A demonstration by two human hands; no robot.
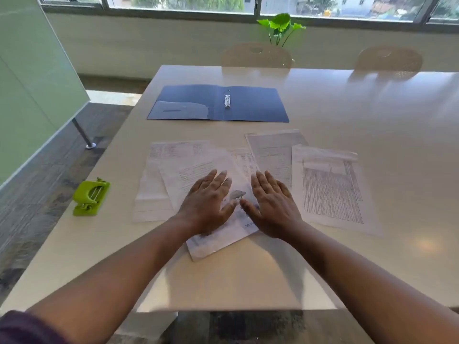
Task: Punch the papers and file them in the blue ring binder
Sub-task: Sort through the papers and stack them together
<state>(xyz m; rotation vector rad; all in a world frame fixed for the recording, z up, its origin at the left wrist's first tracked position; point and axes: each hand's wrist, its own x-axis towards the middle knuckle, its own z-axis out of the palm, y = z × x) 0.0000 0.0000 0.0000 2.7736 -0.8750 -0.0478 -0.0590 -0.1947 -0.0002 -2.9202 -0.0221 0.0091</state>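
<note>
Opening stage of the filing task, read from your left to your right. The green hole punch (91, 196) stands untouched near the left edge of the table (372, 100), apart from the sheets, so no punching appears to have begun. Farther back, the blue ring binder (253, 105) lies open and flat, its metal ring mechanism (227, 99) upright at the spine and a pocket on its left cover; whether the rings are open or closed is too small to tell. Nearer you, the papers (330, 184) lie scattered and overlapping at odd angles across the middle of the table. Your left hand (208, 202) rests palm down on the central sheets, fingers straight and close together with the thumb angled inward; your right hand (270, 204) lies beside it in the same flat pose, thumb tips nearly meeting, neither hand pinching anything. The step in hand is judged to be gathering the loose sheets. The next move calls for sweeping them into one stack, squaring the edges, then carrying the stack left to the punch so that the holes align with the rings. Printed tables and lines of text cover the sheets, and a small dark picture shows between your thumbs, but none of the writing is legible; no brand is visible on the punch or binder.
</note>
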